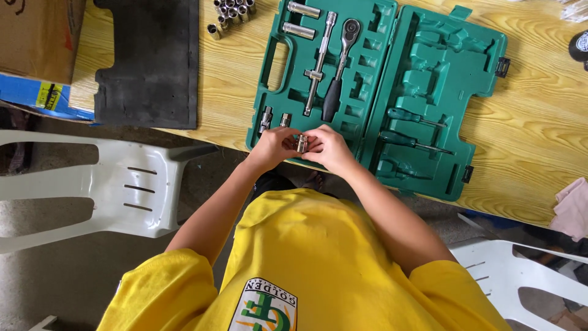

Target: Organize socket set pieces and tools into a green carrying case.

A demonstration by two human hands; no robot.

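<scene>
A green plastic tool case (429, 73) lies open on a wooden table (539, 135). My left hand (271, 148) and my right hand (331, 151) meet over the case's near edge. Together they pinch a small shiny metal socket (301, 144) between their fingertips. Just beyond my left hand, two small sockets (274, 119) stand in their slots. A ratchet with a black handle (340, 61) and a long extension bar (320, 61) rest in the left half. Two green-handled screwdrivers (409, 129) sit in the right half.
Several loose sockets (229, 13) are heaped at the table's far edge beside a black foam mat (150, 61). A cardboard box (37, 34) stands at the far left. White plastic chairs (122, 184) (527, 270) flank me. A pink cloth (572, 208) lies at the right.
</scene>
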